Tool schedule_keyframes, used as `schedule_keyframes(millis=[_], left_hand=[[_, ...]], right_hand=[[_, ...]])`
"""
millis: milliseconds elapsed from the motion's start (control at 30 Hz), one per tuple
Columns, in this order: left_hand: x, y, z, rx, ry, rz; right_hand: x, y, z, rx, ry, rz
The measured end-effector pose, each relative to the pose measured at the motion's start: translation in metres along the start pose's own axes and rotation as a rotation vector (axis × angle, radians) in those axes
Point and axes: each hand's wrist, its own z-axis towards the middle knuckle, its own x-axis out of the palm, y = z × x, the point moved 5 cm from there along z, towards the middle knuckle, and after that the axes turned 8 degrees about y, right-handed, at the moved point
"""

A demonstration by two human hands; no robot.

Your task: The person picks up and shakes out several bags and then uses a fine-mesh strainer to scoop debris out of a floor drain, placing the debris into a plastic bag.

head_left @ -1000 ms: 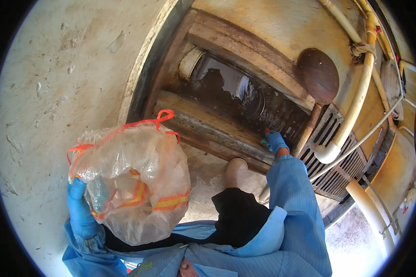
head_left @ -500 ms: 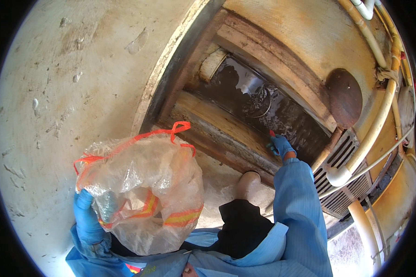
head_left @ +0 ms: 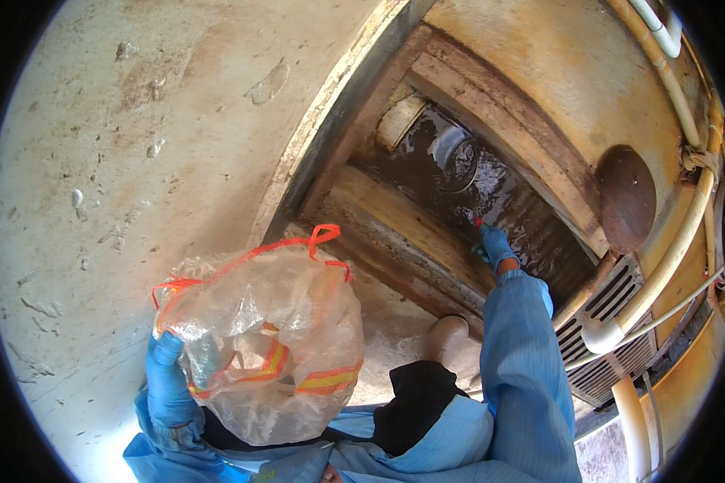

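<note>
My left hand (head_left: 167, 378), in a blue glove, is closed on the left side of a clear plastic bag (head_left: 258, 362). The bag has red drawstrings and orange-yellow bands, and its mouth gapes upward. Over the pit, my gloved right hand (head_left: 498, 245) is wrapped round a tool with a red handle (head_left: 479, 221). Ahead of that hand a round metal rim (head_left: 461, 167) lies in dark water (head_left: 532, 217). It looks like the head of a ladle or strainer, but the join to the handle cannot be made out.
A sloping ledge (head_left: 403, 217) borders the sunken pit, with a pale pipe end (head_left: 399, 122) at its far end. Right of it are a rusty round-headed tool (head_left: 626, 197), a slotted grate (head_left: 612, 294) and pipes (head_left: 660, 298). A pale wall (head_left: 177, 161) rises at left. My boot (head_left: 447, 338) stands nearby.
The view has shifted, so the surroundings sit farther right. Relative to the pit, my right hand and the round rim have moved toward the pipe end. My left hand still grips the bag.
</note>
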Motion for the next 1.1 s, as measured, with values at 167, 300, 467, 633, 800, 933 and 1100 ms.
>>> schedule_keyframes(millis=[167, 300, 467, 633, 800, 933, 1100], left_hand=[[-0.006, 0.002, 0.000, -0.015, -0.050, 0.009], [-0.009, 0.006, 0.006, -0.005, -0.020, 0.012], [-0.013, 0.008, 0.003, -0.028, -0.075, 0.035], [-0.016, 0.013, 0.002, -0.035, -0.052, 0.021], [-0.018, 0.016, 0.004, -0.015, -0.038, 0.040], [-0.022, 0.019, 0.005, -0.022, -0.029, 0.048], [-0.024, 0.022, 0.007, -0.033, -0.022, 0.052]], right_hand=[[0.006, 0.010, 0.031, -0.068, -0.070, -0.105], [0.006, 0.015, 0.062, -0.327, -0.349, -0.478], [0.034, 0.057, 0.031, -0.353, -0.351, -0.526], [0.040, 0.059, 0.033, -0.409, -0.396, -0.453], [0.038, 0.052, 0.030, -0.431, -0.433, -0.407], [0.033, 0.045, 0.025, -0.474, -0.432, -0.379], [0.025, 0.036, 0.019, -0.529, -0.375, -0.298]])
